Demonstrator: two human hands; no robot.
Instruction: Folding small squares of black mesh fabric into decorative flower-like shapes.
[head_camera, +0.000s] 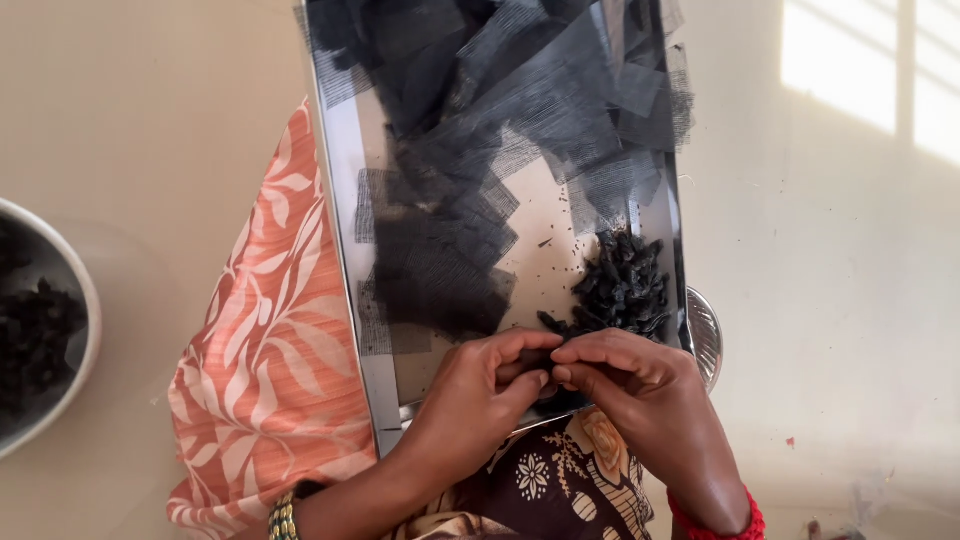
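A steel tray (345, 170) rests on my lap, tilted away from me. Several black mesh squares (480, 130) lie piled over its far and middle parts. A heap of small black rolled pieces (622, 285) sits at its near right. My left hand (480, 395) and my right hand (630, 385) meet at the tray's near edge. Their fingertips pinch a small black piece (540, 368) between them, mostly hidden by the fingers.
A metal bowl (85, 290) with dark contents stands on the floor at the left. Orange patterned cloth (270, 350) drapes under the tray's left side. A small round steel lid (705, 335) peeks out at the tray's right. Pale floor lies all around.
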